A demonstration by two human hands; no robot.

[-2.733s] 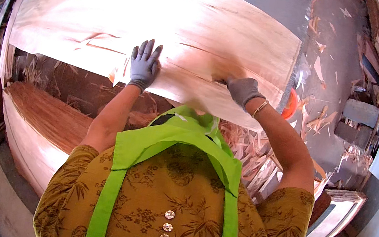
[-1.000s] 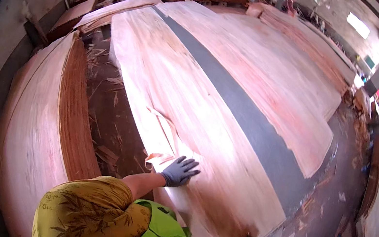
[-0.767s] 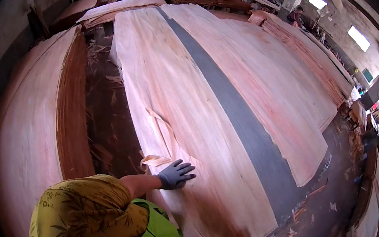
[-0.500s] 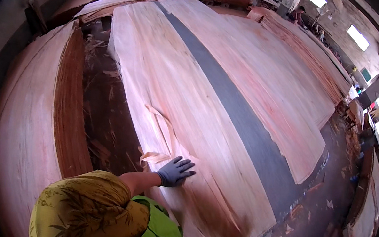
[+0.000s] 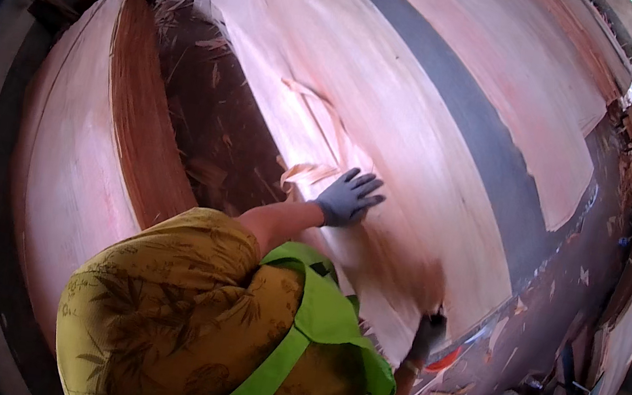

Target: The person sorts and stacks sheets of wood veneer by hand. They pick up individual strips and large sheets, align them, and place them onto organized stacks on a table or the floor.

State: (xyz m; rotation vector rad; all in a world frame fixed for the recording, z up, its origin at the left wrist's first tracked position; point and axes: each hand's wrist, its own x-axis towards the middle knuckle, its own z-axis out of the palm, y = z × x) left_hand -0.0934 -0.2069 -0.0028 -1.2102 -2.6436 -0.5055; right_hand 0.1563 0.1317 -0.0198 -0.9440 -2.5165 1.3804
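Grey-gloved L hand (image 5: 346, 200) spread on veneer (image 5: 415, 188); R hand (image 5: 429, 331) nr its end, grip unclear.

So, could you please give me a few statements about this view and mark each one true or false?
1. The left hand wears a grey glove. True.
2. The left hand is clenched into a fist. False: it lies spread open on the pale wood sheet.
3. The right hand is farther right than the left hand. True.
4. A bright yellow stripe lies beyond the pale wood sheet. False: the band there is grey.
5. Near the left hand, the pale wood sheet is creased. True.
6. The person wears red braces. False: the straps are bright green.
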